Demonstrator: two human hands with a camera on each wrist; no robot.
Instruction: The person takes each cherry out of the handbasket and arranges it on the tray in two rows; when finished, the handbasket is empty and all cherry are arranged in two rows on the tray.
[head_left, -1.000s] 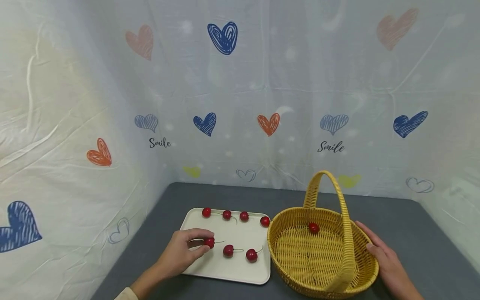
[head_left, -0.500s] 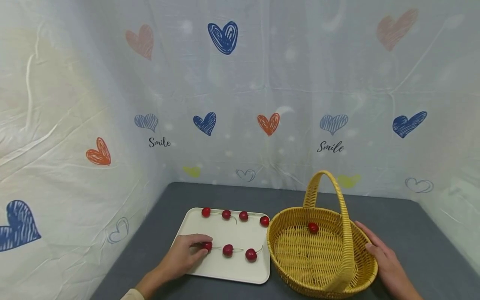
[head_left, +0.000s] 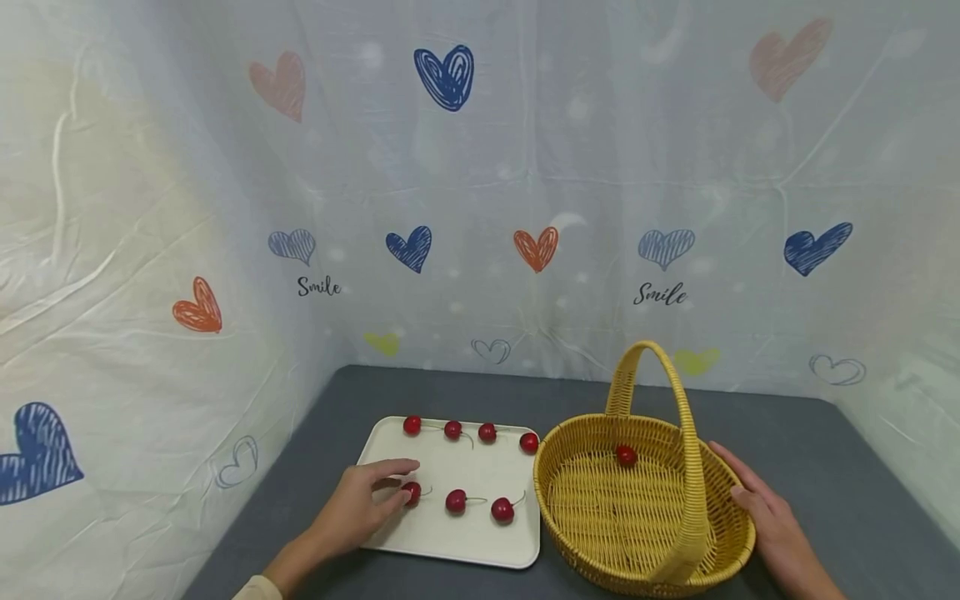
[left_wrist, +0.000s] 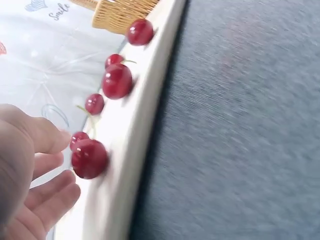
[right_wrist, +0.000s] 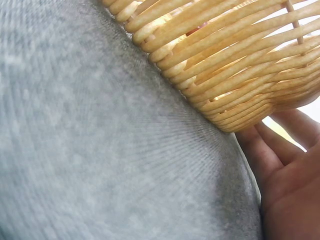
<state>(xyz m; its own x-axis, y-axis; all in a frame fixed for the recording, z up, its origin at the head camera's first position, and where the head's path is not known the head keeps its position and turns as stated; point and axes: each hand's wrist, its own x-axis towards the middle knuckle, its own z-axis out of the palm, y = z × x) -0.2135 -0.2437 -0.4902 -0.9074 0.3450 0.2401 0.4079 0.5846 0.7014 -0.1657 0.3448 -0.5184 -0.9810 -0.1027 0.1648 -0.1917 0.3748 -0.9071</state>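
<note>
My left hand (head_left: 356, 508) reaches over the left side of a white tray (head_left: 450, 543), its thumb and fingers spread around a red cherry (head_left: 411, 493). In the left wrist view that cherry (left_wrist: 90, 159) rests on the tray, with the fingertips apart from it. Two more cherries with stems continue the front row to the right, and several form a row along the back. My right hand (head_left: 780, 525) lies along the right side of a yellow wicker basket (head_left: 622, 521), fingers extended against its outer wall. Inside the basket, near the back, is one cherry (head_left: 627, 456).
The basket stands right beside the tray's right edge, its tall arched handle (head_left: 686, 450) rising over it. A dark grey tabletop (head_left: 450, 387) carries both. A white curtain (head_left: 480, 167) printed with hearts hangs behind and at the sides.
One second ago the left hand pinched the front-left cherry; it moved slightly left and nearer, and the fingers have now parted from it. The right hand and basket stay put.
</note>
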